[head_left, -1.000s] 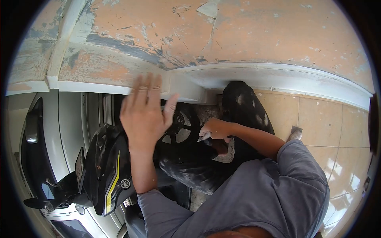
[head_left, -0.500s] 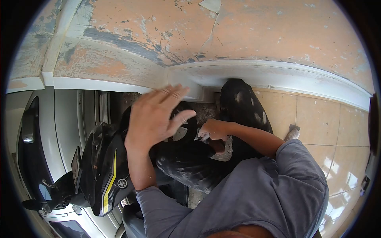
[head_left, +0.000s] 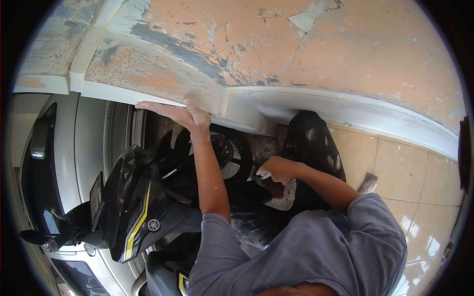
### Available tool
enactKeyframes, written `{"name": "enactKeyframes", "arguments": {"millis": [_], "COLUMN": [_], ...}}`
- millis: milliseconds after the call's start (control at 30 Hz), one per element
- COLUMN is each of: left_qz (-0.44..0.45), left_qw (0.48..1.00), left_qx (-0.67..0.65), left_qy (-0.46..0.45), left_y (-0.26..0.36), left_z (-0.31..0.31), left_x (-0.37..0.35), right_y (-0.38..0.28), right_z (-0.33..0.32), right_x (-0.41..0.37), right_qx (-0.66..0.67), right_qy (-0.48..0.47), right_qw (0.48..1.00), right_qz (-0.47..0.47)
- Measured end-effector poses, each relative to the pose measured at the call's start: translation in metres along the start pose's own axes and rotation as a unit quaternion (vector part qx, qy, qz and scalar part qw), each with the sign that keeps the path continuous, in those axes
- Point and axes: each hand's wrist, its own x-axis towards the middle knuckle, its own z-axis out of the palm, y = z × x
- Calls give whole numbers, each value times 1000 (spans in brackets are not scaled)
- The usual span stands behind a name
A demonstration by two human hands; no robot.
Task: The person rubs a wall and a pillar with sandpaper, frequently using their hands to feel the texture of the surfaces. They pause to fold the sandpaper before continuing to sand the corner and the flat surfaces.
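Note:
My left hand (head_left: 173, 114) lies with its fingers stretched along the lower edge of the white ledge (head_left: 116, 94), thumb raised against the ledge's face. Above the ledge is a wall (head_left: 256, 39) with worn orange paint and grey and white patches. Low in front of my body, my right hand (head_left: 280, 170) is closed, with a small pale thing (head_left: 265, 175) at its fingers that I cannot make out. Beside that hand are my bent knee (head_left: 310, 130) in dusty black trousers and a motorcycle wheel (head_left: 243, 158).
A black motorcycle (head_left: 133, 207) with a yellow stripe stands close on the left, with a silver car (head_left: 66, 148) beyond it. Beige floor tiles (head_left: 400, 167) extend to the right. A dusty pale object with a flat grey end (head_left: 368, 183) lies near my right shoulder.
My left hand has moved from above the wheel up and left to the ledge and now touches it. My right hand stays low and closed. The view has shifted slightly.

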Motion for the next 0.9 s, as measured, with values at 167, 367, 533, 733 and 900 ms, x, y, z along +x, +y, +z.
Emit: {"name": "enactKeyframes", "arguments": {"millis": [167, 367, 533, 733, 900], "left_qz": [-39, -42, -344, -537, -324], "left_qw": [999, 998, 925, 796, 902], "left_qx": [-1, 11, -162, -247, -252], "left_qy": [28, 44, 21, 128, 134], "left_y": [29, -23, -75, -25, 19], "left_z": [-32, -31, -14, -47, -94], "left_x": [112, 67, -79, 34, 127], "right_y": [-6, 7, 1, -1, 4], "right_z": [6, 17, 7, 6, 12], "right_x": [9, 12, 9, 13, 17], "right_qx": [35, 48, 6, -14, 77], "right_qy": [-23, -4, -21, -27, -19], "right_qw": [999, 998, 1000, 999, 997], "right_qz": [-13, -40, 3, -34, 4]}}
